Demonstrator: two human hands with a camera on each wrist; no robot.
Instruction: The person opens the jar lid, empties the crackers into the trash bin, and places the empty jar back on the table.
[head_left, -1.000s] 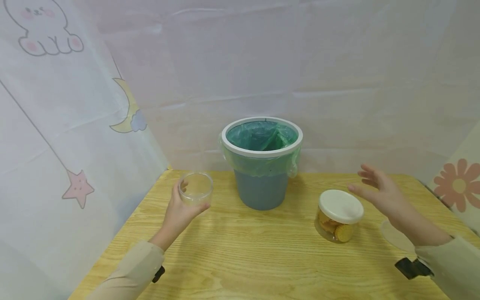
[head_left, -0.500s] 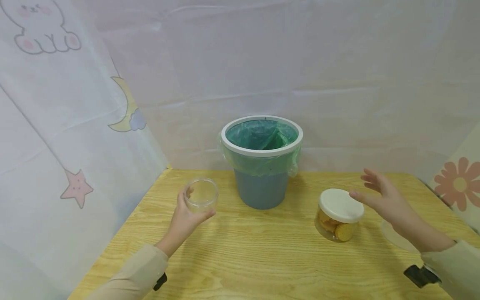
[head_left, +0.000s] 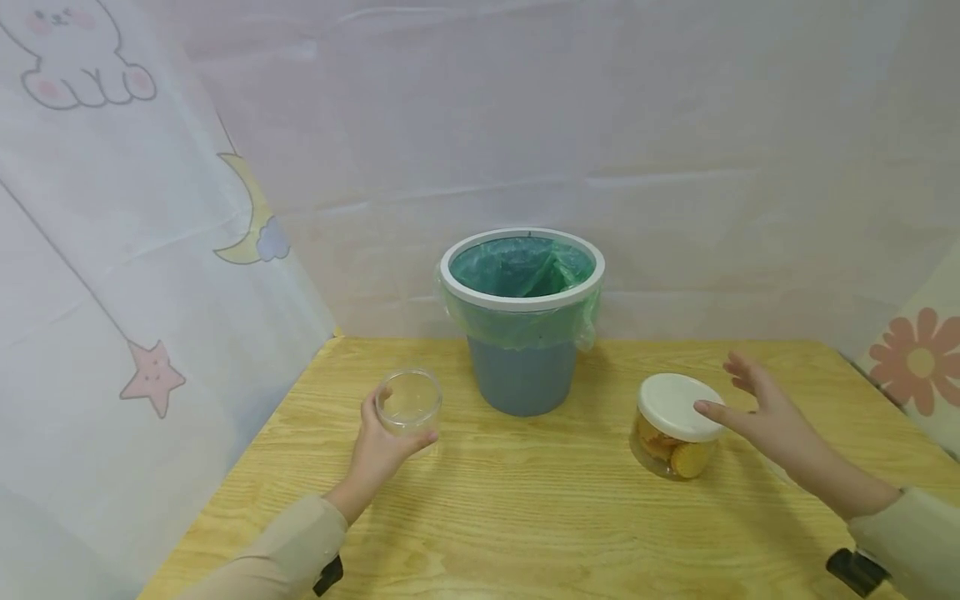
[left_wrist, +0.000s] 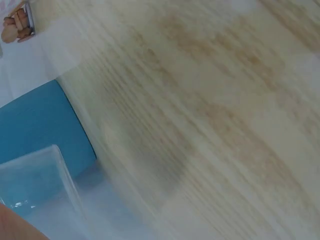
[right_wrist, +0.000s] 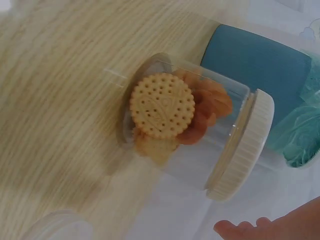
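Note:
My left hand [head_left: 384, 450] grips a clear, lidless jar [head_left: 408, 400] from its left side, fingers behind and thumb in front. The jar's wall [left_wrist: 37, 175] shows in the left wrist view, with a bit of my hand below it. To the right, a clear jar of biscuits [head_left: 678, 442] stands upright with a white lid [head_left: 678, 407] on it. A round patterned biscuit [right_wrist: 162, 106] shows through its side. My right hand [head_left: 776, 429] hangs beside that jar, fingers spread and holding nothing. In the head view its thumb overlaps the lid; the right wrist view shows a gap.
Behind, in the middle, stands a blue bin [head_left: 522, 379] with a white rim and a green liner bag [head_left: 566, 271]. A loose whitish lid [right_wrist: 60, 227] lies on the wooden table [head_left: 517, 517], mostly hidden behind my right forearm. Printed cloth [head_left: 637, 125] walls off the back and sides.
My left hand has moved a little right and nearer to me with the empty jar. The right hand has sunk slightly towards the biscuit jar, which stays in place.

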